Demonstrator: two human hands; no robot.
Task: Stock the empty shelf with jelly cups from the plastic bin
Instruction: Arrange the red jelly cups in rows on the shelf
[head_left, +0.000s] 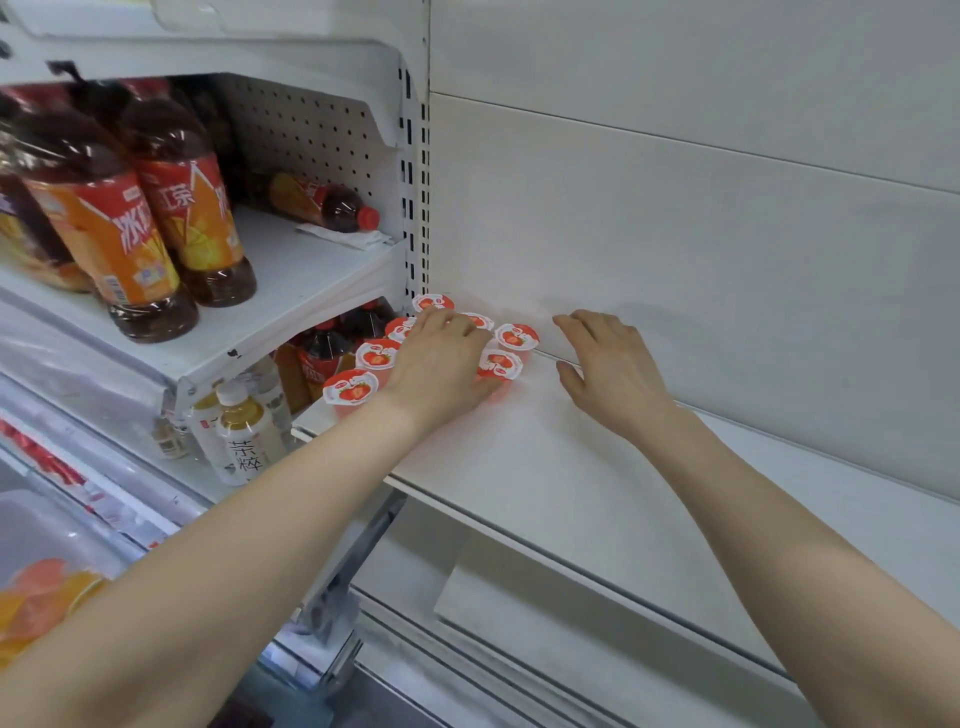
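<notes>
Jelly cups (500, 364) cluster at the shelf's (571, 493) back-left corner, left hand (441, 358) over them, right hand (610, 371) just beside, tea bottles (156, 208) further left.

The jelly cups (500, 364) crowd the left rear corner of the shelf (597, 519), and my left hand (441, 364) lies over them, so nothing passes there. My right hand (608, 374) sits just right of them by the back edge. From it to the right and forward to the front edge, the surface is open to me. The back panel (727, 234) closes the rear; the slotted upright (415, 208) walls the left
</notes>
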